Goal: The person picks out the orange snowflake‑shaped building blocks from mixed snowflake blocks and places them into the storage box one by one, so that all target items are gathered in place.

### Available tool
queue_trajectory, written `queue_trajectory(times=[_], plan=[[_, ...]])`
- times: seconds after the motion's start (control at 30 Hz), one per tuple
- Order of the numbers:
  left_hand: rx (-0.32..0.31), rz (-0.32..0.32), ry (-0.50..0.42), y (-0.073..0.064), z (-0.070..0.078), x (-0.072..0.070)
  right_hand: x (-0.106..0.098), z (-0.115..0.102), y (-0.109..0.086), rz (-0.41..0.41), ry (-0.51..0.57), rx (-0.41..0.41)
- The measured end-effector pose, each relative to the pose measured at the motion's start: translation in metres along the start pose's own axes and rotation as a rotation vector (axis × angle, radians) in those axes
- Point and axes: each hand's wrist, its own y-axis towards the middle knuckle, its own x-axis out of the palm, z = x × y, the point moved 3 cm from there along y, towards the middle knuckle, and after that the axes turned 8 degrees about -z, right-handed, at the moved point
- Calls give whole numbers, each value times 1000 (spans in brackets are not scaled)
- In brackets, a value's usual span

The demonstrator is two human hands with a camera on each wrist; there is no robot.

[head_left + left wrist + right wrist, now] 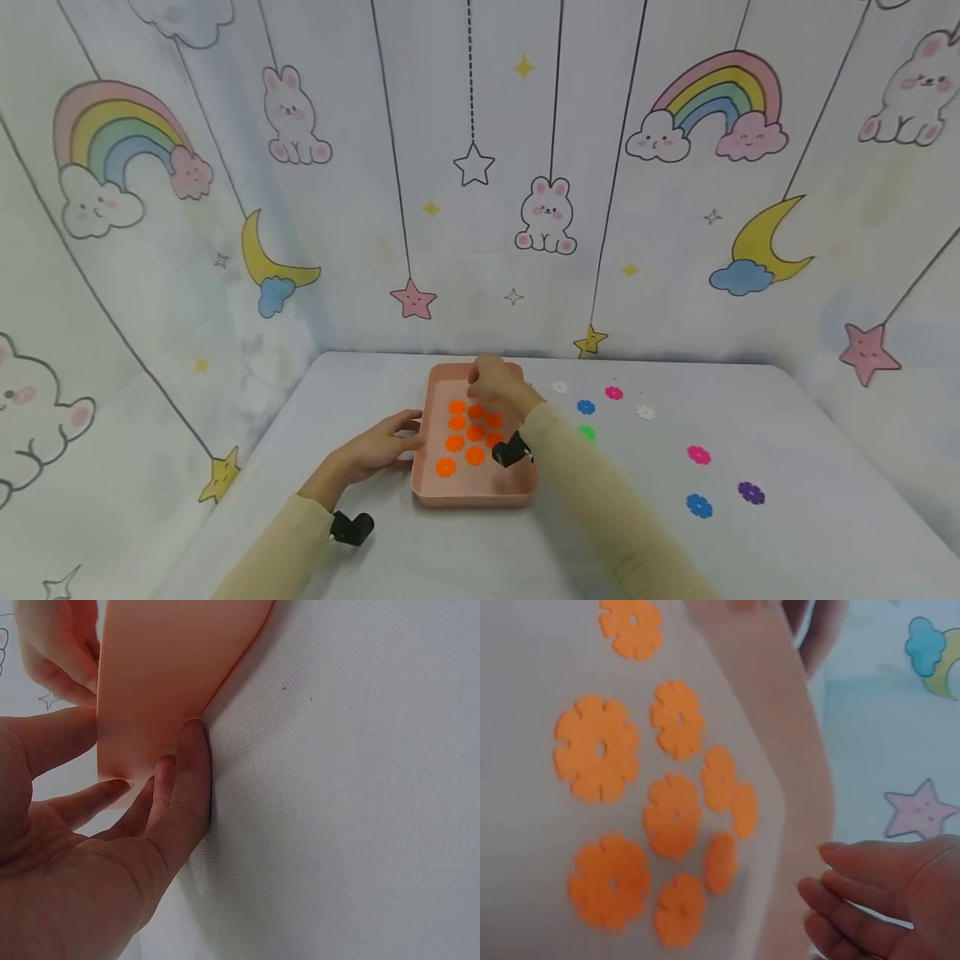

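A pink rectangular tray [474, 490] lies lengthwise on the white table, holding several orange flower-shaped discs [446, 467] in loose rows. At its left side is my left hand [375, 447]. The left wrist view shows its fingers against the outer wall of the tray [172, 667], one digit reaching over the rim. My right hand [497, 385] hovers above the far end of the tray. In the right wrist view the fingers of that right hand [885, 892] are loosely bent with the thumb apart, and nothing is visible between them. Orange discs [577, 750] lie flat below.
Right of the tray, flower discs in other colours are scattered: blue [699, 506], purple [751, 492], pink [699, 455], white [645, 412] and a green one [587, 433] partly behind my right sleeve. A patterned wall cloth [480, 250] borders the table's back and sides.
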Motion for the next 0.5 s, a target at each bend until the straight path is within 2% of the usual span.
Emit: queue_trajectory(times=[0.13,0.33,0.5], plan=[[-9,1,10,0,1,-1,-24,2,-12,32,-130,-84],[-20,9,3,1,1,-1,-53,19,-42,52,-142,-146],[-29,19,2,2,0,1,-62,46,-70,54,-134,-163]])
